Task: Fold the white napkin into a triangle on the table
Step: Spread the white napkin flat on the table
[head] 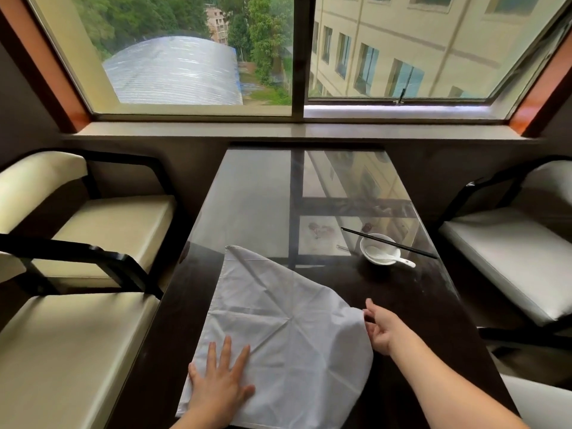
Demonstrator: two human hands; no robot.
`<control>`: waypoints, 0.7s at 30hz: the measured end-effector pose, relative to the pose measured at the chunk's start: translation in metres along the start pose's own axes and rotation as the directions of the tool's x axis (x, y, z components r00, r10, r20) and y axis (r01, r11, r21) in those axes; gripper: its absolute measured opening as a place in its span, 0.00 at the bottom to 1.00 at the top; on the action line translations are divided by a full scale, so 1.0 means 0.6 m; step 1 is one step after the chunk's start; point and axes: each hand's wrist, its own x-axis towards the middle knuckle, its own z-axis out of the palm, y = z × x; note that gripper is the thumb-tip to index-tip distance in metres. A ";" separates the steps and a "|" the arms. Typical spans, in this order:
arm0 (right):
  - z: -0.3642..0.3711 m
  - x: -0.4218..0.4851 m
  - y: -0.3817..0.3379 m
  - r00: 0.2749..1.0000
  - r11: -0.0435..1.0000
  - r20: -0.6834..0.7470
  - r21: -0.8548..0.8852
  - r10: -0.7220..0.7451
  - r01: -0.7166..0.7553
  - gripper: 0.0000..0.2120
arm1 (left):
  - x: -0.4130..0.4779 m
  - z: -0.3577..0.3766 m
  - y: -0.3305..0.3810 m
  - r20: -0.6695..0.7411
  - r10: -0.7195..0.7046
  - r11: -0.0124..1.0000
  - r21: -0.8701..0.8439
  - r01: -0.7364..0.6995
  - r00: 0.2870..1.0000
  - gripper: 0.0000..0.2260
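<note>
The white napkin lies spread on the near part of the dark glass-topped table, creased in star-like lines from its middle. My left hand presses flat on its near left part, fingers straight and spread. My right hand pinches the napkin's right edge and lifts it a little off the table, so that side curves upward. The napkin's far corner points toward the window.
A white bowl with a white spoon stands at the right middle of the table, black chopsticks lying across it. Cream-cushioned chairs flank the table on both sides. A window sill runs behind.
</note>
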 end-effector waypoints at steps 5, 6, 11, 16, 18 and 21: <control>0.019 0.004 -0.006 0.980 0.944 0.004 -0.268 -0.201 0.195 0.05 | 0.007 0.002 0.001 0.011 -0.016 1.000 0.003 0.015 1.000 0.36; 0.022 -0.004 -0.011 0.970 0.941 0.043 -0.234 -0.240 0.244 0.07 | 0.009 0.003 0.001 0.010 -0.020 1.000 -0.003 0.020 1.000 0.36; -0.004 -0.021 -0.053 0.875 0.904 0.342 0.374 -0.343 0.208 0.21 | 0.016 0.009 -0.003 0.007 -0.027 1.000 0.004 0.027 1.000 0.37; -0.020 -0.003 -0.037 0.908 0.962 0.340 0.201 -0.245 0.185 0.16 | 0.021 0.013 -0.005 0.001 -0.041 0.999 0.002 0.041 0.999 0.38; -0.012 0.006 -0.043 0.926 0.978 0.314 0.080 -0.209 0.193 0.15 | 0.026 0.012 -0.007 0.001 -0.045 0.999 -0.019 0.045 0.999 0.39; 0.005 0.020 -0.059 0.919 0.926 0.251 -0.146 -0.304 0.347 0.15 | 0.029 0.012 -0.006 -0.010 -0.055 0.998 -0.021 0.055 0.998 0.39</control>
